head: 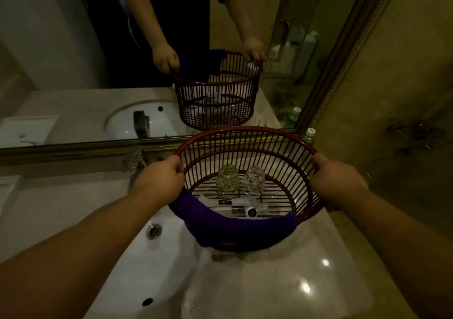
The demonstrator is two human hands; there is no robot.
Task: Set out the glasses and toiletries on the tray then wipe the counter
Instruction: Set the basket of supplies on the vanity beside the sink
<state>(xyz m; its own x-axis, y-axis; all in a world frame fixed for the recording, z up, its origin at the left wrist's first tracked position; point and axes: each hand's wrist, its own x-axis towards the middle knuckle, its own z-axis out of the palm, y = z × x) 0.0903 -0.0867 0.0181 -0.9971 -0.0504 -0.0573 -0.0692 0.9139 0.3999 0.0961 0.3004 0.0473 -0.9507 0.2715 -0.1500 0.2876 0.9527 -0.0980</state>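
Observation:
A round red slatted basket (247,132) rests on the marble counter (282,277) to the right of the sink. My left hand (159,179) grips its left rim and my right hand (335,179) grips its right rim. Inside stand two upturned glasses, one greenish (227,179) and one clear (254,179). In front of them lie several white packaged toiletries (247,208). A purple cloth (230,223) hangs over the basket's near rim. A white tray (6,191) shows only as an edge at the far left.
A white sink (147,257) with a drain lies to the left of the basket, and a faucet (133,161) stands behind it. A gold-framed mirror (98,61) lines the back wall. A capped water bottle (309,136) stands in the back right corner.

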